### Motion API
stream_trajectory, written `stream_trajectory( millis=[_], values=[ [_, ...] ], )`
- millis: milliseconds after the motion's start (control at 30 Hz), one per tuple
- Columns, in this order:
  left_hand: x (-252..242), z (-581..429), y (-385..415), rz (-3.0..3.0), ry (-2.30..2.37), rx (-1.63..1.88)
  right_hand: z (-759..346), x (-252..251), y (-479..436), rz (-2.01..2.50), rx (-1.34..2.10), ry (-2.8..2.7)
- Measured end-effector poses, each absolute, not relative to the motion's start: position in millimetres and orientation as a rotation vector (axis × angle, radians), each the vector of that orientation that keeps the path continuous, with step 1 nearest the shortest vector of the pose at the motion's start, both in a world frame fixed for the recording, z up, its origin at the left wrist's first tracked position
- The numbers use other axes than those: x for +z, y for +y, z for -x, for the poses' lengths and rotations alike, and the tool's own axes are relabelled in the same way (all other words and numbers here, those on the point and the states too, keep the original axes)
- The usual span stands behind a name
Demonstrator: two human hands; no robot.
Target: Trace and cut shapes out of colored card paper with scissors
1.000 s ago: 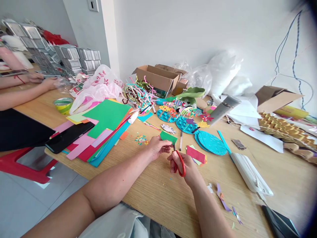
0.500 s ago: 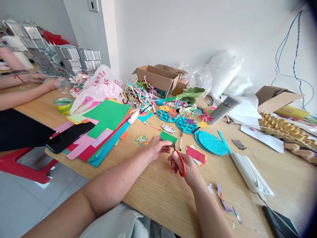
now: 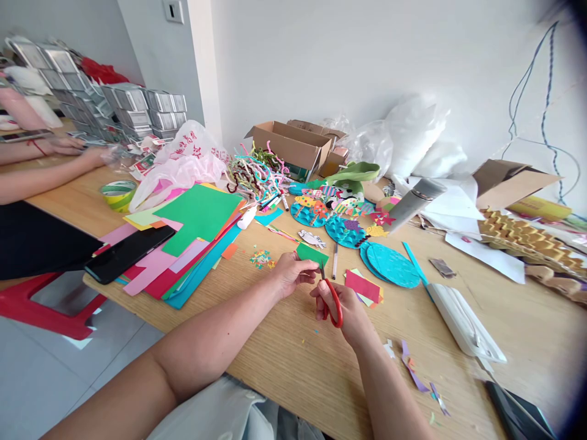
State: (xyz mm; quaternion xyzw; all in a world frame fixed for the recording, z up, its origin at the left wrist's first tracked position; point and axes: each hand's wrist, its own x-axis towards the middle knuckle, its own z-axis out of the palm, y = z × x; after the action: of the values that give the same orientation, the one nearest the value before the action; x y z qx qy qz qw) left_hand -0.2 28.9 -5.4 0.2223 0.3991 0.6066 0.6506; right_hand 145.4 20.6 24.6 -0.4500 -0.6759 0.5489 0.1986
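Note:
My left hand (image 3: pixel 295 273) pinches a small piece of green paper (image 3: pixel 312 254) above the table. In my right hand (image 3: pixel 345 313) is a pair of red-handled scissors (image 3: pixel 337 305), fingers closed around the handles. The dark blades point away from me and meet the right part of the green paper; whether they are parted I cannot tell. To the right of the scissors lies a small stack of coloured paper with a red sheet (image 3: pixel 362 286) on top. Tiny coloured paper scraps (image 3: pixel 262 259) are heaped left of my left hand.
Coloured sheets (image 3: pixel 206 208) and a black phone (image 3: pixel 128 252) lie at left. Blue painted discs (image 3: pixel 393 264), paper fish cutouts (image 3: pixel 376 230), a grey bottle (image 3: pixel 415 205) and a white power strip (image 3: pixel 465 321) are ahead and right. Another person's hands (image 3: pixel 87 153) work at far left.
Hardly anything differs. Both hands, the green paper and the scissors stay almost in place, with at most a very slight shift of the scissors.

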Motion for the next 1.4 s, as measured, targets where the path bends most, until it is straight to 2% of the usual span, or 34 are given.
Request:
stream_trajectory(
  millis=[1400],
  values=[
    [-11.1,0.1,30.2,-0.541,0.874,1.361,-147.9,17.1,23.3,1.257,1.548,-1.87]
  ],
)
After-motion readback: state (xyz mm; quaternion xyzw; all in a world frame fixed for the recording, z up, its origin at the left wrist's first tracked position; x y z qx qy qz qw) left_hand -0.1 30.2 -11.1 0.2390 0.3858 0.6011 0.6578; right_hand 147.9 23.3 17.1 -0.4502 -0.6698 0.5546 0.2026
